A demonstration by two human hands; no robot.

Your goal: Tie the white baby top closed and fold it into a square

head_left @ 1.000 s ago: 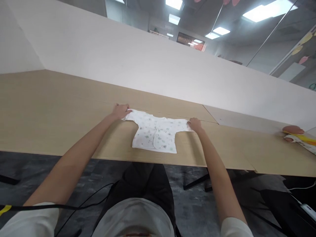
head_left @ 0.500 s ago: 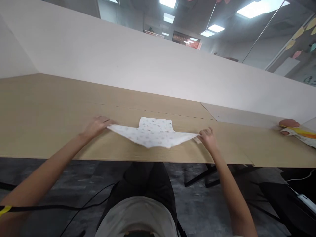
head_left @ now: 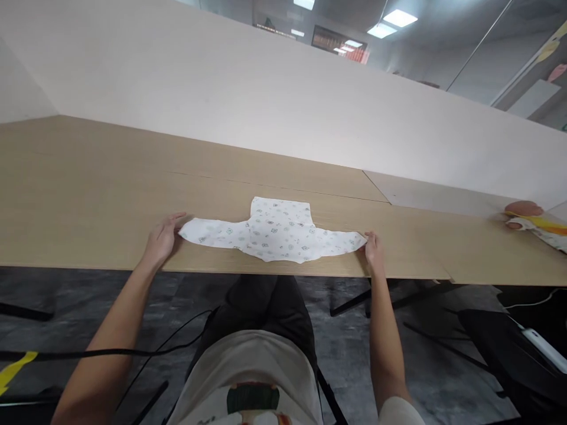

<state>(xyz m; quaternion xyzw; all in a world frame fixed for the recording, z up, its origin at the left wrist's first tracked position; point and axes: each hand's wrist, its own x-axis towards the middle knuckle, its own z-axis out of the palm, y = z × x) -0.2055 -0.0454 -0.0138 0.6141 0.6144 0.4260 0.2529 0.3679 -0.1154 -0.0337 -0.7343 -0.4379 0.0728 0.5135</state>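
Our right hand [head_left: 374,251] pinches one sleeve end [head_left: 358,241] of the white patterned cloth top [head_left: 281,232]; we cannot tell whether our left hand [head_left: 163,239] grips the other. It lies spread on the pale wood-toned table [head_left: 97,195]; we expect light, soft, easily creased fabric, best held by both sleeve ends.

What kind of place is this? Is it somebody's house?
Probably not a house; it looks more like an office or workroom. There's a long wood-coloured table against a white wall, and bright ceiling lights show beyond what seems to be glass above it.
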